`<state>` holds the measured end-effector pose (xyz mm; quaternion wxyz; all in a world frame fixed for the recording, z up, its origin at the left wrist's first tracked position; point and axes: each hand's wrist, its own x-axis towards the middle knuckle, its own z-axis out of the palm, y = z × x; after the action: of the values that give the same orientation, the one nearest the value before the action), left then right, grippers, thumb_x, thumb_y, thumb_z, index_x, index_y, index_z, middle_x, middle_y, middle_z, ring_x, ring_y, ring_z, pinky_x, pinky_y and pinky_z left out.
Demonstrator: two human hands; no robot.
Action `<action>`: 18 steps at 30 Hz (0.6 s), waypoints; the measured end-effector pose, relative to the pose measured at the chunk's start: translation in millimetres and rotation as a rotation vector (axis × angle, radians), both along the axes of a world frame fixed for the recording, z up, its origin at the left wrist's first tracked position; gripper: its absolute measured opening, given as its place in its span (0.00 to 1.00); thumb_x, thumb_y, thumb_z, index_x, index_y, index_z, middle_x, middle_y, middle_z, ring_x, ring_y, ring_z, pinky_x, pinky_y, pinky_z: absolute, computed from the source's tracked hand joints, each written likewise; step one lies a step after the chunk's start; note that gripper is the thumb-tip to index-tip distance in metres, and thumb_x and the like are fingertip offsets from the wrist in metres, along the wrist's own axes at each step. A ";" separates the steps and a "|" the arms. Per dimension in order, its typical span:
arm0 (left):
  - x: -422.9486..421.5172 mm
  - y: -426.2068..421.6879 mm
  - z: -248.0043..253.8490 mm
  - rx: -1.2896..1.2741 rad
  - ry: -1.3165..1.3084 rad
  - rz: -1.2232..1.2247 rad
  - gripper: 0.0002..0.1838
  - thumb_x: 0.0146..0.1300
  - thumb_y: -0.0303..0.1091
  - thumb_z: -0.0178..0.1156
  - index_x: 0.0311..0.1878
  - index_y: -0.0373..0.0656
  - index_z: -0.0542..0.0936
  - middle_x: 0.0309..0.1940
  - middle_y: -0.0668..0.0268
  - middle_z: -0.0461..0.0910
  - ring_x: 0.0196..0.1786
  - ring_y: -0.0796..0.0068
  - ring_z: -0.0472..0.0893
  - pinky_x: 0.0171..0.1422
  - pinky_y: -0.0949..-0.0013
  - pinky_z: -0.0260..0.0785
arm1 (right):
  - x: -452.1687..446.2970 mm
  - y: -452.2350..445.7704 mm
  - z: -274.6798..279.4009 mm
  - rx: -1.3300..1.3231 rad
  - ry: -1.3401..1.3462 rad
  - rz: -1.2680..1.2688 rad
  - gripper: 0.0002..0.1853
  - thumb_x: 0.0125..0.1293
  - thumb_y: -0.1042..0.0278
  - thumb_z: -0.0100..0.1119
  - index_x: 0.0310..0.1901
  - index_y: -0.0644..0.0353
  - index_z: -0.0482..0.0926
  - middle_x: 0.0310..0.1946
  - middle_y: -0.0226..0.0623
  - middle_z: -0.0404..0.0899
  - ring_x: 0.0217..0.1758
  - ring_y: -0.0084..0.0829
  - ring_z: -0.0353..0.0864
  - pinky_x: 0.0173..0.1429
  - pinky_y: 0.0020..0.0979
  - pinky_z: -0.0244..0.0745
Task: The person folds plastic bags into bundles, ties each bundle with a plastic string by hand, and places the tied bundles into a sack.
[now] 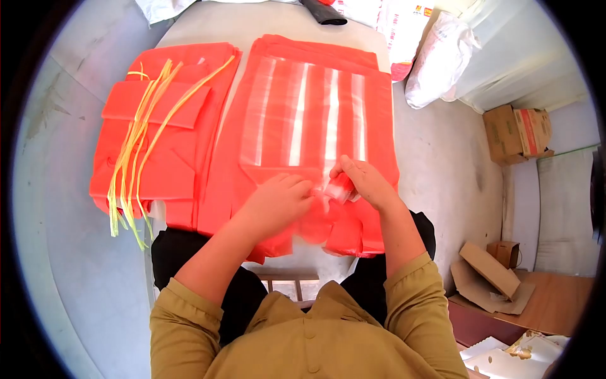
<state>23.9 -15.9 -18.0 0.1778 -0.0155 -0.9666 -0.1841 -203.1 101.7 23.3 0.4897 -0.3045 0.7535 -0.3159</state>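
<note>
A stack of red plastic bags [341, 120] with pale see-through stripes lies in front of me. My right hand [366, 180] is closed around a bunched red and whitish piece of the plastic near the stack's front edge. To its left, my left hand [279, 202] is closed, fingertips pinched on the red film close to the bunched part. The film between and below my hands is crumpled and hangs over the table's front edge. Exactly what the left fingertips pinch is partly hidden.
At left lies a folded pile of red bags [158, 161] with several yellow plastic strips [136, 142] across it. The table [208, 25] shows behind. A white sack [440, 60] stands at back right, cardboard boxes [514, 132] farther right. An opened carton [489, 278] sits at lower right.
</note>
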 end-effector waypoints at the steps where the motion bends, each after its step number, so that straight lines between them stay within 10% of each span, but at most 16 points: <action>1: 0.0 0.2 2.4 0.023 0.001 -0.003 0.13 0.61 0.30 0.61 0.50 0.46 0.83 0.57 0.60 0.80 0.62 0.57 0.79 0.63 0.55 0.76 | -2.6 -1.7 -3.5 -0.009 -0.031 0.004 0.30 0.83 0.38 0.41 0.44 0.57 0.84 0.34 0.29 0.83 0.29 0.22 0.80 0.33 0.25 0.74; 18: 0.3 9.2 7.6 0.143 -0.097 0.060 0.14 0.60 0.29 0.63 0.51 0.46 0.84 0.57 0.57 0.80 0.64 0.51 0.79 0.66 0.54 0.75 | -11.4 -1.9 -18.9 -0.172 -0.273 0.196 0.25 0.85 0.51 0.39 0.62 0.62 0.79 0.43 0.33 0.87 0.31 0.22 0.82 0.35 0.24 0.75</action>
<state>24.2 -6.7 -10.4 0.1369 0.0350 -0.9584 -0.2478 -214.5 99.8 4.4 0.5881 -0.3716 0.6168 -0.3682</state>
